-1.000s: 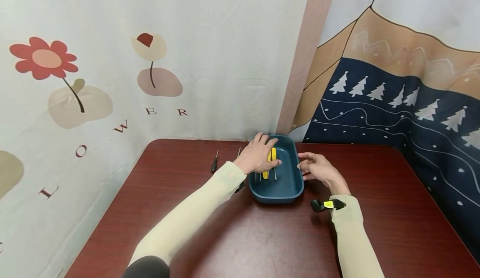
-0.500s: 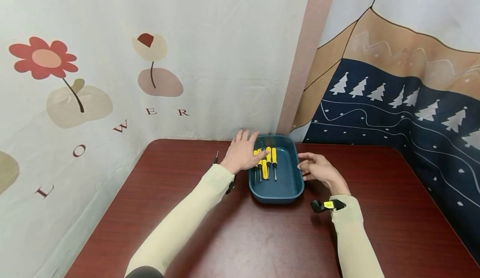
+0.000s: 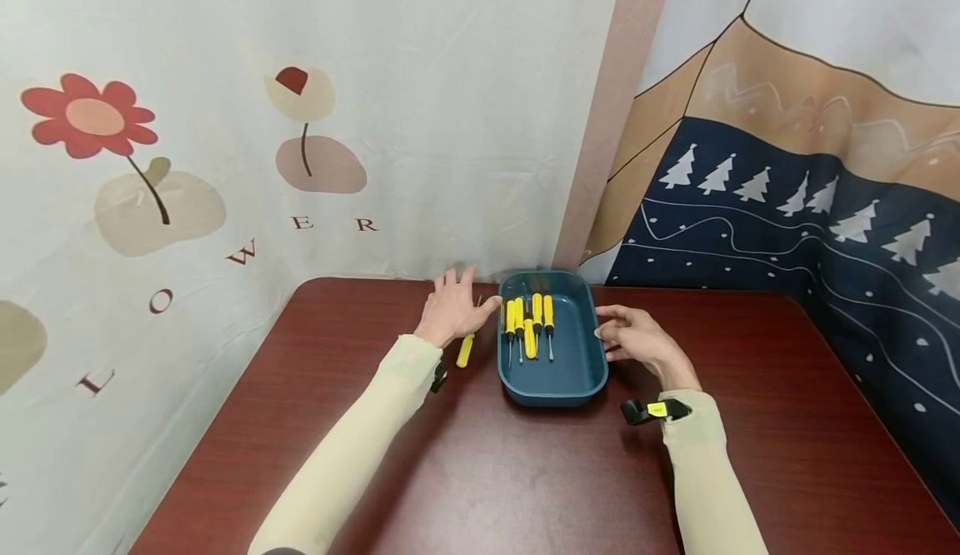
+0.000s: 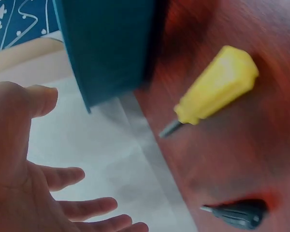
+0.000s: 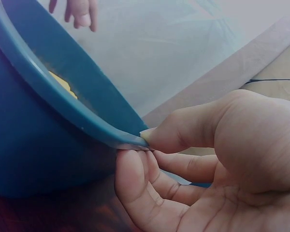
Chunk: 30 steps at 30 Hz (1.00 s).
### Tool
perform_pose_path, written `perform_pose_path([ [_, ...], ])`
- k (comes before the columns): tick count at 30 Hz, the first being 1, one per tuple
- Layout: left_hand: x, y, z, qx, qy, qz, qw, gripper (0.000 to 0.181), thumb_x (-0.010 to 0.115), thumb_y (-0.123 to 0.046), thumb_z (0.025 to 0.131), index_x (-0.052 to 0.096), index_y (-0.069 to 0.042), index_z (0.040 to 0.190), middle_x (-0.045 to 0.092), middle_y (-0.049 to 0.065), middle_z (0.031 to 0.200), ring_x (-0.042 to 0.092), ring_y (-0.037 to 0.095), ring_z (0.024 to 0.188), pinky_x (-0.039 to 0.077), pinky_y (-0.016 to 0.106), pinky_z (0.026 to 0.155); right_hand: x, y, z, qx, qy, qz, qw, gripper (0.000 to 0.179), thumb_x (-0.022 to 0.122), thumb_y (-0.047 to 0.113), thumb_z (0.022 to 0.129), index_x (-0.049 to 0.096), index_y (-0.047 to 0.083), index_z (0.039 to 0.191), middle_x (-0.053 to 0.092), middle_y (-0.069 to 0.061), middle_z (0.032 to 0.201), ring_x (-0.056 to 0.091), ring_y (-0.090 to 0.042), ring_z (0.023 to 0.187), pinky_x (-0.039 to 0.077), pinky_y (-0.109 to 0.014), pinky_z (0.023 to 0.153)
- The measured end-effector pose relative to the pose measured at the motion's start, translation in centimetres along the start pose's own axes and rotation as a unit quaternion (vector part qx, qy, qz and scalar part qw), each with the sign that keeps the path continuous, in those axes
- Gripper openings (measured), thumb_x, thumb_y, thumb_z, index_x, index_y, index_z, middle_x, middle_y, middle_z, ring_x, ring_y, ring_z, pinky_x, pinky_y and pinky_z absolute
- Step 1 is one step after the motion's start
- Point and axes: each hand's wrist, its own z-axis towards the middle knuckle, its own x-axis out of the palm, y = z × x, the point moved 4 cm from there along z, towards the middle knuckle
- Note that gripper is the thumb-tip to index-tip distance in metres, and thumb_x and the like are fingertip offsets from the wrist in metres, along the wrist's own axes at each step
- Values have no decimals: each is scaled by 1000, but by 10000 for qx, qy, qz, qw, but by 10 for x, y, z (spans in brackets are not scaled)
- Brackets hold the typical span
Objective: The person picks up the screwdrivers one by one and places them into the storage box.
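Observation:
My left hand (image 3: pixel 452 312) hovers above the table, just left of a deep blue tray (image 3: pixel 555 398), its fingers spread and nothing held. Partly under it lies a yellow-handled screwdriver (image 3: pixel 465 352), blade pointing to the back. The left wrist view shows that yellow screwdriver (image 4: pixel 217 87) and a small black-handled screwdriver (image 4: pixel 239 213), which the hand hides in the head view. Several yellow-and-black screwdrivers (image 3: pixel 549 313) lie side by side in the tray's left half. At the tray's right side, my right hand (image 3: pixel 637 342) pinches the rim (image 5: pixel 99 128) between thumb and fingers.
The tray stands near the back edge of a reddish-brown table (image 3: pixel 517 488). A pale printed curtain (image 3: pixel 450 122) hangs right behind that edge, and a dark blue tree-patterned cloth (image 3: pixel 735 230) hangs at the right.
My left hand has moved left from over the tray to the table beside it, uncovering the screwdrivers inside. It now covers the black screwdriver. The right hand and the tray have stayed put.

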Motion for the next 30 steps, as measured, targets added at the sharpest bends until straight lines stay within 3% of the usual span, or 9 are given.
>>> perform_pose_path([
  [7, 0, 21, -1, -338, -127, 9, 9993, 82, 53, -59, 99, 29, -11, 161, 37, 27, 155, 42, 46, 135, 53, 57, 99, 0, -1, 1, 18, 8, 46, 10000, 55, 59, 6, 100, 41, -3, 151, 67, -9, 101, 64, -15, 79, 62, -27, 69],
  [22, 7, 60, -9, -818, 35, -68, 9966, 73, 59, -44, 100, 40, 0, 154, 41, 30, 153, 42, 51, 136, 47, 59, 108, 1, 0, 0, 37, -6, 38, 10000, 55, 59, 6, 100, 41, -3, 151, 66, -9, 100, 63, -16, 79, 62, -27, 69],
  [30, 9, 69, -13, -771, -35, -4, 9970, 42, 67, -26, 94, 64, 4, 123, 56, 29, 125, 54, 46, 115, 53, 55, 94, 1, 1, 0, 93, -64, -20, 9999, 54, 58, 7, 101, 42, -2, 151, 66, -11, 104, 63, -17, 79, 62, -27, 69],
])
